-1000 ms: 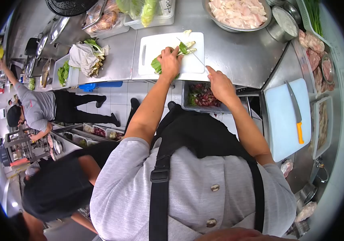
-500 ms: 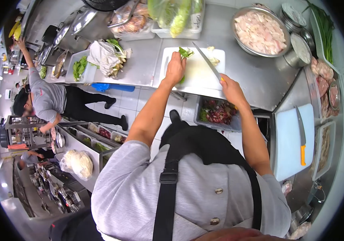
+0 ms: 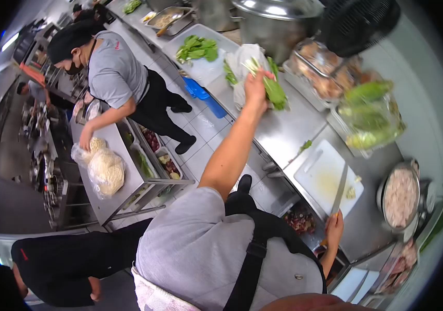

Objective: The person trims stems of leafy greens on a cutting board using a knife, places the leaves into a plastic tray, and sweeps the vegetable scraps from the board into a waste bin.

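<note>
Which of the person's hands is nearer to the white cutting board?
Right. The right hand holds a knife beside the cutting board; the left hand is well to the board's left, holding leafy greens.

Grey short-sleeved shirt (image 3: 185, 223), buckled black strap (image 3: 247, 280), dark shoe (image 3: 244, 183).

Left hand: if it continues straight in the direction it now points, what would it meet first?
Past the leafy greens it touches, the left hand would probably meet the white wrapping first, with the large pot behind; the hand's height is unclear.
</note>
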`<state>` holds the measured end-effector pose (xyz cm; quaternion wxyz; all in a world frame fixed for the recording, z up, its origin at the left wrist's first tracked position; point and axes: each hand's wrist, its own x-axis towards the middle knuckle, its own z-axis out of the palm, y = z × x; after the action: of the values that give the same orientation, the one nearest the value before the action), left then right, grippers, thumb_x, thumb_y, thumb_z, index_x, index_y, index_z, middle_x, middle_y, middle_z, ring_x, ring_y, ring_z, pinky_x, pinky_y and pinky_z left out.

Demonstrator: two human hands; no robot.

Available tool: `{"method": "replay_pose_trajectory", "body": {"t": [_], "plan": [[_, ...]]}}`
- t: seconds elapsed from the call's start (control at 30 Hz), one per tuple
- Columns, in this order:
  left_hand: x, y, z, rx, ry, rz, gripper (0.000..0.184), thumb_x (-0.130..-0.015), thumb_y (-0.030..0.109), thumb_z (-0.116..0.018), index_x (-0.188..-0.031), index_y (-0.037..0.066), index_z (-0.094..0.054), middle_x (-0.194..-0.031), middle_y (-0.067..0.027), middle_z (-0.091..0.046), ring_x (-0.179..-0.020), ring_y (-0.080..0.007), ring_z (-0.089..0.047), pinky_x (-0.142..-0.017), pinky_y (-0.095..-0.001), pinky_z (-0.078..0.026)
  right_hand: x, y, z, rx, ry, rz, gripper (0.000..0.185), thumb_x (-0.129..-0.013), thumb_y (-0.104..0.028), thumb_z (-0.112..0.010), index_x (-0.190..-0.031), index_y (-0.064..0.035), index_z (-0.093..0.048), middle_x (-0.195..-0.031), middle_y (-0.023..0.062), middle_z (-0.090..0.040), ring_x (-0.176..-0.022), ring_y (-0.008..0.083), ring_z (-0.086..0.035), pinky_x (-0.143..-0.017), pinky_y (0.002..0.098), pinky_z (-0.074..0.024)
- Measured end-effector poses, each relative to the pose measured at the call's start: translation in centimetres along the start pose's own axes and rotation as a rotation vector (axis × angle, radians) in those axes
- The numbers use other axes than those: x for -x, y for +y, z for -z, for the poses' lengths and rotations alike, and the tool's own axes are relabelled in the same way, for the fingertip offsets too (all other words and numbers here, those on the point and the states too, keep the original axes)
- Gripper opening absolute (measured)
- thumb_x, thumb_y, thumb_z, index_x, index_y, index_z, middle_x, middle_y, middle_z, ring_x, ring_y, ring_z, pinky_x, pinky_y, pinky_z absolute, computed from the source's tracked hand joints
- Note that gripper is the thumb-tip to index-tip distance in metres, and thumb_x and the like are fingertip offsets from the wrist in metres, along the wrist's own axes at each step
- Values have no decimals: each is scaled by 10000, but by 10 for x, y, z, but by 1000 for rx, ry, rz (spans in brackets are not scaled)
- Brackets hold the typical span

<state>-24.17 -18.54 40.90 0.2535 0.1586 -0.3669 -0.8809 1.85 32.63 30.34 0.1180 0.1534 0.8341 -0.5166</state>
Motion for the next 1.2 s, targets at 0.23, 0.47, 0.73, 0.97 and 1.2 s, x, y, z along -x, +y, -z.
{"method": "replay_pose_trajectory", "body": {"t": [0.23,0.47,0.73,0.97,1.2], "plan": [[-246,99,107,348,337,-219,430,-1094,383,-438,-1355,42,-457,-1187,-184,-643,-1024,-350,-678,-885,-561,-593,4,-20,-16,26,22,-27,422,-1106,-286,-454,-1485,-102,-490,-725,-24,-520,-512,49,-458,-438,221,-390],[-202,82,117,-372,301,-209,602,-1074,536,-429,-1374,29,-554,-1334,-144,-621,-1161,-310,-623,-959,-518,-511,10,-28,-16,137,1,20,343,-1107,-296,-464,-1349,-70,-554,-698,-43,-470,-563,51,-431,-489,242,-368],[99,-144,41,-1410,-780,-482,256,-873,131,-678,-1118,79,-728,-1156,-182,-623,-978,-343,-644,-878,-447,-532,7,-21,-13,48,8,-27,401,-1107,-274,-441,-1459,-89,-490,-705,-35,-497,-517,48,-448,-445,223,-397],[0,-6,46,-1198,-308,-784,128,-846,2,-684,-960,24,-739,-925,-182,-677,-905,-363,-655,-808,-433,-532,6,-20,-11,20,1,-88,467,-1111,-271,-455,-1553,-122,-432,-765,-12,-515,-549,54,-464,-469,229,-418],[-211,142,149,-1712,215,-667,507,-823,251,-829,-1233,-10,-685,-1090,-278,-678,-1081,-420,-654,-953,-468,-523,4,-12,-9,47,7,-91,458,-1111,-275,-449,-1542,-122,-437,-755,-16,-514,-543,53,-464,-455,230,-410]]}}
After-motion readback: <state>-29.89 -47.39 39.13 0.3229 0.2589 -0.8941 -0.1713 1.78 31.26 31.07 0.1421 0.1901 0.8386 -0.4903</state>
